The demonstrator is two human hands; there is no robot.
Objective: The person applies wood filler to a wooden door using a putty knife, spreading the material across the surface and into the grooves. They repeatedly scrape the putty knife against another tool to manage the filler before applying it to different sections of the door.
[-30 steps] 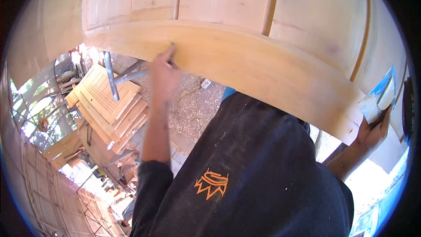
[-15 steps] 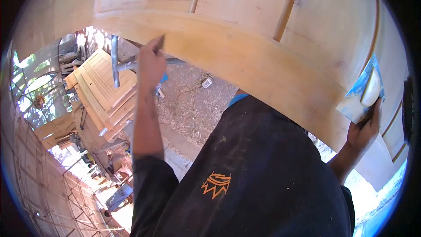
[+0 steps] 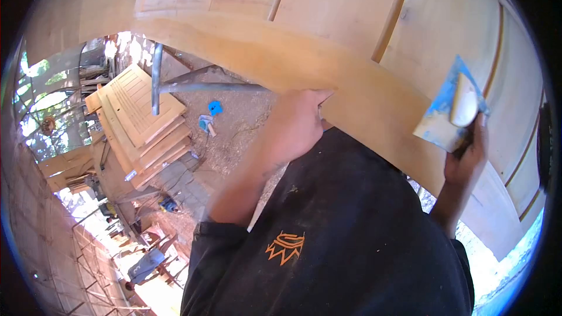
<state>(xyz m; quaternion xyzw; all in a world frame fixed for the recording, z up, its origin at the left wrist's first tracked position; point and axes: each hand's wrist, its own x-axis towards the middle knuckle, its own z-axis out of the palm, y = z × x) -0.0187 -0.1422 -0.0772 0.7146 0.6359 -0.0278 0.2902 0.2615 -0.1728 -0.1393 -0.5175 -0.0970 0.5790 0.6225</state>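
A pale wooden door panel (image 3: 345, 79) with raised strips and grooves lies across the top of the view. My left hand (image 3: 295, 123) is closed at the panel's near edge, its fingertips pinching a small, thin, dark-edged piece (image 3: 328, 95) against the smooth border; I cannot tell its kind. On the right, my right hand (image 3: 471, 155) grips a blue, filler-smeared putty spreader (image 3: 439, 114) with a white handle, raised over the panel. The fingers of that hand are partly hidden behind the handle.
A metal stand (image 3: 157, 79) shows beneath the panel. Several wooden doors (image 3: 140, 114) are stacked at the left. Blue items (image 3: 215, 107) lie on the shavings-covered ground, and a person (image 3: 146, 266) is far off at lower left.
My left hand has moved right along the panel's near edge with the thin piece. My right hand and the putty spreader have shifted slightly left and up.
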